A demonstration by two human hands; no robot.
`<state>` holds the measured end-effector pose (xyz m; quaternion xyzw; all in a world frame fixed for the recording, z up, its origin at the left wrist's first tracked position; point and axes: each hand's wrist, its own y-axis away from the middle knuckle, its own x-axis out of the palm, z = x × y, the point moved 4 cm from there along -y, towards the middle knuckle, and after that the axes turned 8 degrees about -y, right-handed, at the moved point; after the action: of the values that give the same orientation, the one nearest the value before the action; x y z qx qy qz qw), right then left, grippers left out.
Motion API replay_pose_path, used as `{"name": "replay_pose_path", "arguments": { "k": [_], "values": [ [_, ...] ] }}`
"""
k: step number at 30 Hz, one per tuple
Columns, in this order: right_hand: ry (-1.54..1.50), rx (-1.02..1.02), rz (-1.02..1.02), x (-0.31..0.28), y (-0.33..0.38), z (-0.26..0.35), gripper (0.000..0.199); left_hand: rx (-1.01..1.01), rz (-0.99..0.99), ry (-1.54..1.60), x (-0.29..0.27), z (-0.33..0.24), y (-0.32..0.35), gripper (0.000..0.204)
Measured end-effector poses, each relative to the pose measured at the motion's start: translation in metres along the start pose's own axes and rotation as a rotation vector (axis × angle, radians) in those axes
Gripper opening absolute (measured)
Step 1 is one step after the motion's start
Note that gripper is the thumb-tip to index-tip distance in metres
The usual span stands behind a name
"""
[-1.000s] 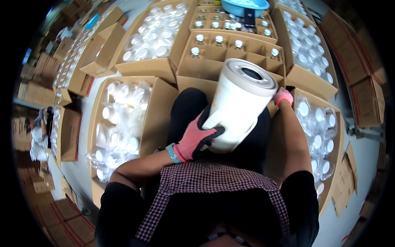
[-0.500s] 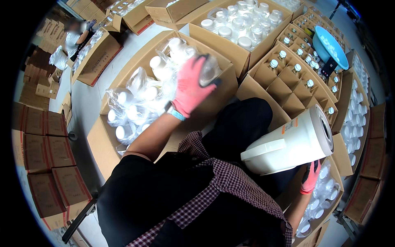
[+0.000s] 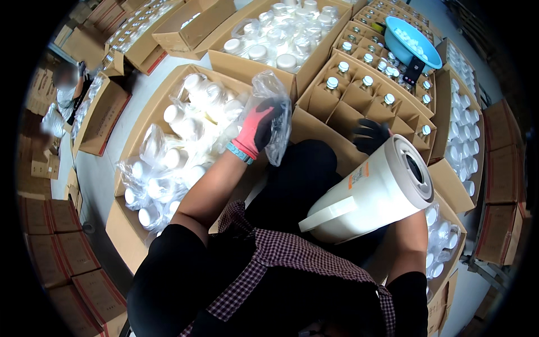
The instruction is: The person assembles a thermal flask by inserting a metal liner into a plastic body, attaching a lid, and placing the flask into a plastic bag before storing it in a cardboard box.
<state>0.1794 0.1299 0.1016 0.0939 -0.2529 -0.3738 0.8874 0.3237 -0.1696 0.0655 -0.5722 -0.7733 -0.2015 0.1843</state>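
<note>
My left hand (image 3: pixel 258 126), in a pink glove with a dark palm, is closed on a crumpled clear plastic bag (image 3: pixel 275 104) above the right side of an open carton. White-capped bottles (image 3: pixel 191 126) in clear bags fill that carton (image 3: pixel 126 236). My right hand (image 3: pixel 370 136) reaches past a large white jug (image 3: pixel 359 196) with a handle and grey rim. Its dark-gloved fingers are spread over the near edge of a divided carton (image 3: pixel 345 118), apparently holding nothing. The jug hides its wrist. Several bottles with pale caps (image 3: pixel 332 84) stand in the dividers.
A blue basin (image 3: pixel 412 44) of small white pieces rests on the cartons at the back right, a black device (image 3: pixel 414 70) at its edge. Bagged bottles (image 3: pixel 441 241) fill a carton at right. Sealed cartons (image 3: pixel 64 247) are stacked at left. Another person (image 3: pixel 68 92) is at far left.
My left hand has closed on a clear bag. My right hand has moved from beside the jug's lower end up over the divided carton. The whole view has shifted somewhat.
</note>
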Motion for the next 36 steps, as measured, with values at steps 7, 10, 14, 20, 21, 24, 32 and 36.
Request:
{"name": "replay_pose_path", "arguments": {
  "k": [7, 10, 14, 20, 21, 24, 32, 36],
  "values": [
    [0.252, -0.347, 0.253, -0.009, -0.071, -0.001, 0.031, 0.277, 0.129, -0.466, 0.112, 0.055, -0.055, 0.023],
    [-0.013, -0.316, -0.03, -0.052, -0.001, 0.011, 0.025, 0.08, 0.264, -0.203, 0.127, 0.032, -0.039, 0.019],
    [-0.725, -0.658, -0.001, -0.104, 0.098, -0.016, 0.027, 0.124, 0.762, -0.174, 0.161, -0.019, 0.027, 0.028],
    [0.525, -0.834, 0.122, -0.066, 0.179, -0.014, 0.028, 0.671, 1.281, -0.847, 0.214, -0.065, 0.093, 0.031],
    [0.569, -0.838, 0.04, -0.065, 0.176, -0.017, 0.031, 0.678, 1.155, -0.969, 0.218, -0.065, 0.099, 0.032],
    [0.642, -0.83, -0.191, -0.066, 0.154, -0.036, 0.034, 0.908, 0.829, -1.172, 0.233, -0.067, 0.115, 0.037],
    [-0.755, -0.567, -0.19, -0.004, 0.108, -0.114, 0.026, 1.175, 0.94, -1.468, 0.214, -0.03, 0.173, 0.03],
    [0.276, -0.678, -0.607, 0.032, 0.172, -0.142, 0.026, 1.021, 0.622, -1.349, 0.112, -0.032, 0.176, 0.037]
  ]
}}
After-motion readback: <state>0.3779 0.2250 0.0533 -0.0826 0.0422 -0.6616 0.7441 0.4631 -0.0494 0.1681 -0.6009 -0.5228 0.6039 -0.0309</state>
